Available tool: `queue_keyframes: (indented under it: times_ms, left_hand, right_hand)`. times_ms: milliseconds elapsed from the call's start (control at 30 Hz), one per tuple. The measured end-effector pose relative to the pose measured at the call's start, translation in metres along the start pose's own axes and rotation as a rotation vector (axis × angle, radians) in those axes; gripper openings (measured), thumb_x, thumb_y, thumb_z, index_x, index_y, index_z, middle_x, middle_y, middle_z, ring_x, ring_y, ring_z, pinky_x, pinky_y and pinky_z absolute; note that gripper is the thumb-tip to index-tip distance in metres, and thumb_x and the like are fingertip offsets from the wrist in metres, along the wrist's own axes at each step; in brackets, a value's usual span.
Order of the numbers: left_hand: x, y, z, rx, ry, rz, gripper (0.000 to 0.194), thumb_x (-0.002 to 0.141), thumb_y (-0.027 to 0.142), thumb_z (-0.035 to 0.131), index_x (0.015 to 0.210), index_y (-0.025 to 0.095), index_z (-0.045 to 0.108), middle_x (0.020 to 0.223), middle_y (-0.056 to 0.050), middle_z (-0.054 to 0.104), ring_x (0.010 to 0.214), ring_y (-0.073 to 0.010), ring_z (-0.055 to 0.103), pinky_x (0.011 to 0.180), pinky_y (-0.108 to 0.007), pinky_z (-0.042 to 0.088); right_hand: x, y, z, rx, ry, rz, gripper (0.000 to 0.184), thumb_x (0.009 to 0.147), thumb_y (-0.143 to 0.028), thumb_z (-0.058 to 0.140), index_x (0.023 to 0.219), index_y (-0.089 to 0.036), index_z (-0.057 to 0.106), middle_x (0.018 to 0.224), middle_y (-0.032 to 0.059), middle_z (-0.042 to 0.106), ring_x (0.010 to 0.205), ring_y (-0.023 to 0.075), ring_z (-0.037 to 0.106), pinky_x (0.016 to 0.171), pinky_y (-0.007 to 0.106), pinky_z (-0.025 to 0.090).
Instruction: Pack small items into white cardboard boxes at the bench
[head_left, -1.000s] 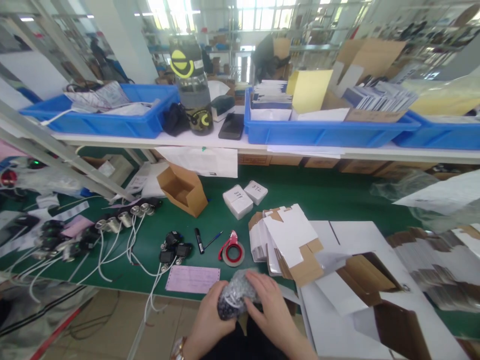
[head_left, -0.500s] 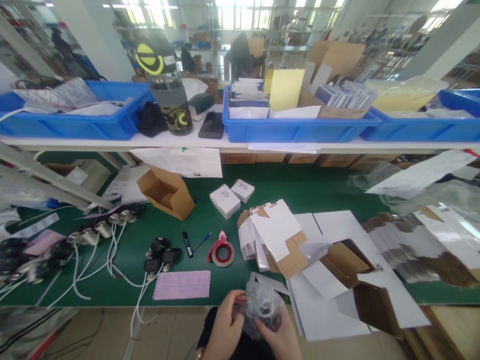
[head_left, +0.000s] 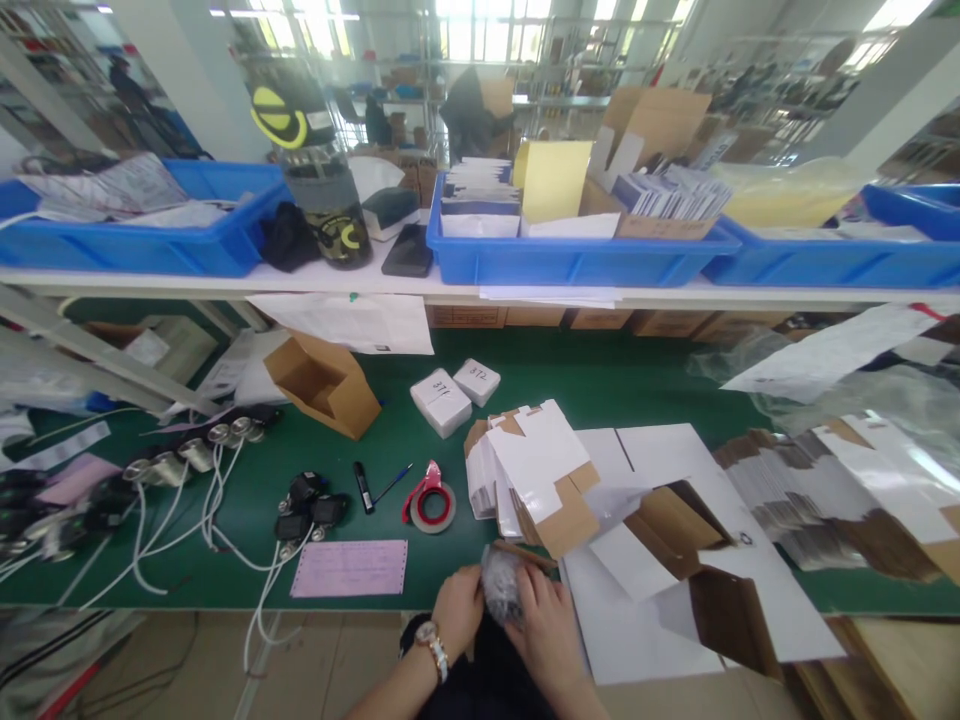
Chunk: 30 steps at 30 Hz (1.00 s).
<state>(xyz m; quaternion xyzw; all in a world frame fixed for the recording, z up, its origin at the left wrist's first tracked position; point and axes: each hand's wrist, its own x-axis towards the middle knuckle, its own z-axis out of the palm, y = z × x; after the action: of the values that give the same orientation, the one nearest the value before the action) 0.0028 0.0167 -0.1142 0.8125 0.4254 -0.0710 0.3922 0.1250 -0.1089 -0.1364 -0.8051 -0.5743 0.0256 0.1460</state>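
Plastic-wrapped bundle [head_left: 501, 588]: between both hands, at the near edge of the green surface [head_left: 247, 585]
Right hand [head_left: 544, 615]: grip closed around the bundle's right side, fingers over its top
Left hand [head_left: 459, 600]: curled at the bundle's left side; how firm its grip is, cannot tell
Watch [head_left: 433, 645]: on the left wrist
Tape roll [head_left: 433, 508]: beyond the hands, with a red holder
Pen [head_left: 393, 482] and marker [head_left: 364, 487]: left of the tape roll
Pink sheet [head_left: 349, 568]: flat, left of the hands
White packets [head_left: 441, 403]: two, touching or nearly so, marked by hand
Brown box [head_left: 322, 385]: open, left of the packets
Folded cartons [head_left: 536, 460]: stacked, right of the tape roll
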Motion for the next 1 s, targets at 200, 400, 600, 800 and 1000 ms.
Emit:
queue_keyframes:
  times_ms: [200, 400, 600, 800, 1000]
  left_hand:
    - [-0.008, -0.008, 0.014, -0.048, 0.056, -0.032, 0.022, 0.087, 0.006, 0.045, 0.082, 0.017, 0.063, 0.086, -0.007, 0.071, 0.085, -0.0208, 0.067, 0.076, -0.028, 0.041]
    - [-0.003, -0.006, 0.018, -0.070, 0.102, -0.083, 0.023, 0.087, 0.006, 0.043, 0.081, 0.017, 0.062, 0.085, -0.008, 0.070, 0.083, -0.0206, 0.065, 0.074, -0.029, 0.040]
    - [-0.007, -0.004, 0.014, -0.058, 0.106, -0.094, 0.020, 0.089, 0.011, 0.042, 0.076, 0.019, 0.055, 0.077, -0.005, 0.065, 0.077, -0.0197, 0.062, 0.071, -0.029, 0.040]
    - [-0.029, -0.008, 0.007, -0.042, 0.299, 0.003, 0.009, 0.087, 0.025, 0.059, 0.088, 0.021, 0.051, 0.093, -0.005, 0.061, 0.088, -0.0223, 0.061, 0.079, -0.033, 0.048]
    - [-0.014, -0.016, 0.039, 0.025, 0.326, 0.073, 0.051, 0.068, 0.013, 0.075, 0.114, 0.018, 0.053, 0.126, -0.016, 0.059, 0.126, -0.0364, 0.054, 0.106, -0.051, 0.046]
  right_hand:
    - [0.015, -0.004, -0.024, -0.097, -0.162, -0.027, 0.064, 0.068, -0.013, 0.071, 0.131, -0.017, 0.058, 0.115, 0.0151, 0.069, 0.101, 0.0359, 0.062, 0.087, 0.049, 0.047]
    - [-0.006, 0.008, 0.004, -0.126, -0.010, -0.231, 0.060, 0.077, 0.003, 0.048, 0.131, -0.017, 0.061, 0.130, 0.0146, 0.067, 0.119, 0.0302, 0.060, 0.106, 0.051, 0.038]
    - [0.011, -0.001, 0.002, -0.088, -0.100, -0.264, 0.040, 0.082, -0.007, 0.057, 0.117, -0.019, 0.071, 0.112, 0.0150, 0.075, 0.117, 0.0354, 0.061, 0.109, 0.062, 0.035]
    - [0.005, 0.055, -0.020, 0.403, 0.025, 0.124, 0.030, 0.092, -0.023, 0.051, 0.118, -0.026, 0.065, 0.116, 0.0106, 0.070, 0.113, 0.0310, 0.061, 0.108, 0.062, 0.036]
    - [0.019, 0.093, 0.011, 1.123, -0.257, 0.451, 0.052, 0.072, -0.050, 0.068, 0.113, -0.017, 0.062, 0.108, 0.0138, 0.070, 0.073, 0.0257, 0.069, 0.066, 0.042, 0.056]
